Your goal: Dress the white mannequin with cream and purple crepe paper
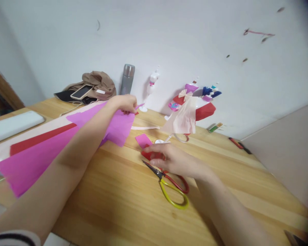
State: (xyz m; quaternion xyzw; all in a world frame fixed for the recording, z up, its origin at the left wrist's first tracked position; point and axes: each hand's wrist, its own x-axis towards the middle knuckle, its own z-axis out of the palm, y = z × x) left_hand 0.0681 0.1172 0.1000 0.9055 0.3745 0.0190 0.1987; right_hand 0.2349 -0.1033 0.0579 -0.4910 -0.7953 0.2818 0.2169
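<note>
Pinched by the left hand (128,103), purple paper (120,127) could be creased; the right hand (166,158), grip unclear, pricked by scissors (158,174).

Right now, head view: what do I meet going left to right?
White oblong object → phone → left hand → scissors → green-ended stick → red-and-black object. Right hand left out: overlaps the scissors.

On the tabletop (110,205), the right hand (169,157) is at a red piece (145,154) just beyond the scissors (158,174), the left hand (127,103) curls over a magenta sheet (120,128) farther off to the scissors' left, and a grey flask (127,81) stands well beyond the scissors.
</note>
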